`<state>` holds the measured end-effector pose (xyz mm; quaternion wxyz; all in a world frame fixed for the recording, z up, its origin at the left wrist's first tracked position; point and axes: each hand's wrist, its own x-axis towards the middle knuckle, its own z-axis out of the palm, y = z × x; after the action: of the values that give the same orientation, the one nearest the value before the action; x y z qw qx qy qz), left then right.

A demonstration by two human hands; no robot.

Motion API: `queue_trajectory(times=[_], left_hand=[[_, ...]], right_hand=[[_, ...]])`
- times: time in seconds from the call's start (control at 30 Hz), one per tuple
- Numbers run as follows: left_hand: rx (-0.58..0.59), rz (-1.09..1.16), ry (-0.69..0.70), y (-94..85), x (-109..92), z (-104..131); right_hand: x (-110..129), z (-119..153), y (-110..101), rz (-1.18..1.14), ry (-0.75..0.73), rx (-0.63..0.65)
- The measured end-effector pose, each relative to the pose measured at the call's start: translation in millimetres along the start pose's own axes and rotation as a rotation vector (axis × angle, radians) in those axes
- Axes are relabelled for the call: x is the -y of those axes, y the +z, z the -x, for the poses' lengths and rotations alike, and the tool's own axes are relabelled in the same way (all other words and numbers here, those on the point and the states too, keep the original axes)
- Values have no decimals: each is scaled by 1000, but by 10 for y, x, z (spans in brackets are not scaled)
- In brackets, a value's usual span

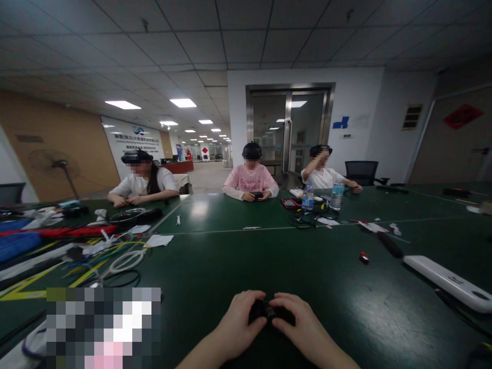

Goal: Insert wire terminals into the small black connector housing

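Observation:
Low in the middle of the head view, a small dark object (268,311) is between my two hands, just above or on the green table (238,261). Its kind is hard to make out; it looks black with a greyish part in the centre. My left hand (242,315) grips its left side, thumb below and fingers curled over the top. From the right, my right hand (294,316) grips it the same way. The fingers hide most of the object.
On the left lie tangled cables (125,262), a blue tray (19,247) and paper (159,240). To the right are a small red item (364,257) and a long white device (448,282). Water bottles (308,196) stand across the table, where three people sit.

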<state>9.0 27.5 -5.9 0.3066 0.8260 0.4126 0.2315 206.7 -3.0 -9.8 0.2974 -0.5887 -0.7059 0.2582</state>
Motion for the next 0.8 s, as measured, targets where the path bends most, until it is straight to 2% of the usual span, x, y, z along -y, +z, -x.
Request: queue_trajectory(times=[0.8], left_hand=[[-4, -52, 5, -21, -52, -12]], right_hand=[[9, 1, 8, -29, -43, -37]])
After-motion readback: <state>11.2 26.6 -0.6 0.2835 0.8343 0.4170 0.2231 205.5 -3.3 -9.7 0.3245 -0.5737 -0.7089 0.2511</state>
